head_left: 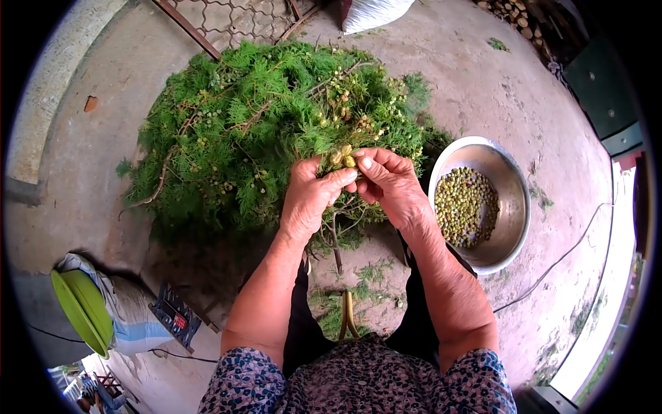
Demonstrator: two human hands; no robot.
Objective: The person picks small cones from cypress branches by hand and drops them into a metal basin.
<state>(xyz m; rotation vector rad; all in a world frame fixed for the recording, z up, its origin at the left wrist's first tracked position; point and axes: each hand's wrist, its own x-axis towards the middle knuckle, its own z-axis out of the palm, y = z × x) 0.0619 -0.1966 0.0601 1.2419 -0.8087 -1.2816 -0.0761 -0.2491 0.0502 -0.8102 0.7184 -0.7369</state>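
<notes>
Far left of the fingers and below their level, a lime-green basin (82, 312) is tilted on its side against a white-and-blue sack (143, 328). A black tray-like item (172, 319) with a red part rests just right of the sack, also lower left of the fingers.

Directly left of the fingers, and extending above them, is a heap of leafy green branches (234, 117) bearing small round cones. Several bare stems cross the heap.

The left hand (308, 196) is positioned at the front edge of the heap — thumb and index finger narrowed, holding a small cone cluster (340, 159). The cluster sits at the fingertips, between the two hands. The right hand (394, 185) meets it from the right; its thumb and index finger are pinched on the cluster's right edge.

Below the fingers, a curved yellowish bar (347, 314) stands between the person's legs. Above them, at the far side of the heap, a white sack (378, 14) rests on the floor.

Right of the fingers, a metal bowl (516, 207) contains loose round cones (463, 207), gathered toward its left side. Farther right — lower than the fingers — a thin black cable (552, 273) crosses the floor.
</notes>
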